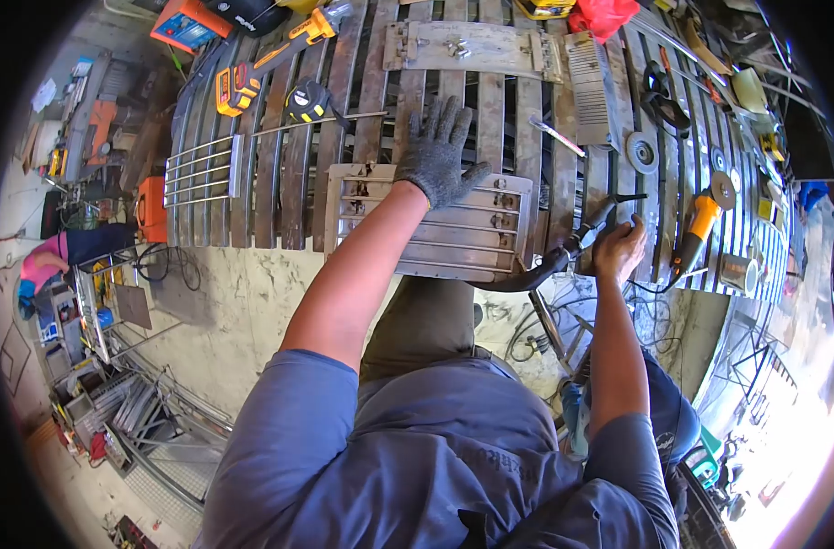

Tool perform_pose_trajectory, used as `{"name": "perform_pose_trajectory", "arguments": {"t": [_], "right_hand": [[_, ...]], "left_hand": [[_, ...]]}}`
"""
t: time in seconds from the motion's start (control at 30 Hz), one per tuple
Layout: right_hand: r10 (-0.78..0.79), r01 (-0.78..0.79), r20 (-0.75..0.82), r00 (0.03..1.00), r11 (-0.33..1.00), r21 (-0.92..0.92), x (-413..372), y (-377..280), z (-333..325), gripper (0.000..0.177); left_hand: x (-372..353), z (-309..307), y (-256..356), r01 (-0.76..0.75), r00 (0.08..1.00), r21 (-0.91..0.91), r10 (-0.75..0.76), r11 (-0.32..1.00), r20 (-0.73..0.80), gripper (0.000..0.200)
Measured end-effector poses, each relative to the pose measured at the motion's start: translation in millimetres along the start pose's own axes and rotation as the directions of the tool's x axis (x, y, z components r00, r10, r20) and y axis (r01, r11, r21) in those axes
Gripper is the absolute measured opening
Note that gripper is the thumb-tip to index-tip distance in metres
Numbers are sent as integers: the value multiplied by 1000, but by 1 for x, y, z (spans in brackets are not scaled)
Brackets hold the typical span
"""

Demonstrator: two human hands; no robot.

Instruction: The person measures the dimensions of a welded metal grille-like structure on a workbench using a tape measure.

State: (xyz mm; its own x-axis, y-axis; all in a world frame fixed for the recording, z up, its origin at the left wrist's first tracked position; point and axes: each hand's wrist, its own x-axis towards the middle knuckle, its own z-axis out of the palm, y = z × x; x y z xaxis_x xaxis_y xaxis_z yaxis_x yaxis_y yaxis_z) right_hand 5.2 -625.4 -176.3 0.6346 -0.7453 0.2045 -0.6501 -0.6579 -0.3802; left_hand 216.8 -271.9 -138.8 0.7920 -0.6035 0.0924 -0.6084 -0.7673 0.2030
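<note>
My left hand (440, 156), in a dark grey knitted glove, lies flat with its fingers spread. Its palm covers the upper edge of a metal frame with parallel bars (426, 240), and the fingers reach onto the slatted table (293, 197). Bare and loosely curled, my right hand (621, 249) is at the front of the table. Immediately to its left is a black welding torch (577, 242), whose thick cable sleeve curves along the frame's lower right corner. What the right fingers hold, if anything, is hidden.
A yellow angle grinder (700, 224) lies to the right. Farther back are a tape measure (307, 101), a yellow cordless tool (289, 50), a metal plate (472, 48) and a perforated metal piece (591, 91). A smaller barred rack (202, 171) is at left. A person crouches below, right.
</note>
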Motion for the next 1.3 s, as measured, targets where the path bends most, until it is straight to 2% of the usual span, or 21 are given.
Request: {"name": "perform_pose_trajectory", "arguments": {"t": [0.03,0.13,0.23,0.33,0.47,0.53,0.73,0.87,0.9,1.07,1.17,1.23,1.3], "right_hand": [[5,-5,6,1000,1000,-8,-1,-1,0,39],[9,-9,18,1000,1000,-26,2,-5,-3,38],[5,-3,31,999,999,-45,2,-4,-5,35],[-94,94,-6,996,996,-9,4,6,-1,33],[-78,76,-24,997,996,-43,5,4,1,32],[-126,126,-61,990,992,2,6,10,5,32],[-160,156,-62,985,986,-57,11,21,10,28],[-185,180,-64,981,981,-69,12,29,13,27],[-231,224,-84,969,971,-79,13,31,13,27],[-120,115,-56,991,989,-89,17,41,16,27],[-155,146,-65,986,981,-130,19,43,15,24],[-249,241,-85,965,966,-94,21,48,16,26],[-263,261,-73,962,965,-33,19,51,15,28]], "left_hand": [[-2,-1,1,-12,997,-15,11,1000,-72,102],[-12,-6,11,91,992,69,-84,993,-95,95],[-39,-13,36,270,962,69,-271,960,12,90],[-78,-8,57,302,953,-5,-302,953,31,91],[-112,-11,71,197,980,-116,-195,974,27,94],[-123,-13,72,149,988,-89,-143,985,65,95],[-156,-19,70,35,993,-176,-15,984,114,95],[-183,-13,56,34,995,-175,-16,984,101,90],[-191,-14,51,42,998,-168,-34,985,47,87],[-211,1,30,96,989,-189,-115,977,-94,88],[-214,20,31,95,967,-118,-120,988,-225,83],[-214,32,31,86,954,-107,-113,991,-279,80],[-214,35,31,81,946,-89,-105,993,-307,77]]}}
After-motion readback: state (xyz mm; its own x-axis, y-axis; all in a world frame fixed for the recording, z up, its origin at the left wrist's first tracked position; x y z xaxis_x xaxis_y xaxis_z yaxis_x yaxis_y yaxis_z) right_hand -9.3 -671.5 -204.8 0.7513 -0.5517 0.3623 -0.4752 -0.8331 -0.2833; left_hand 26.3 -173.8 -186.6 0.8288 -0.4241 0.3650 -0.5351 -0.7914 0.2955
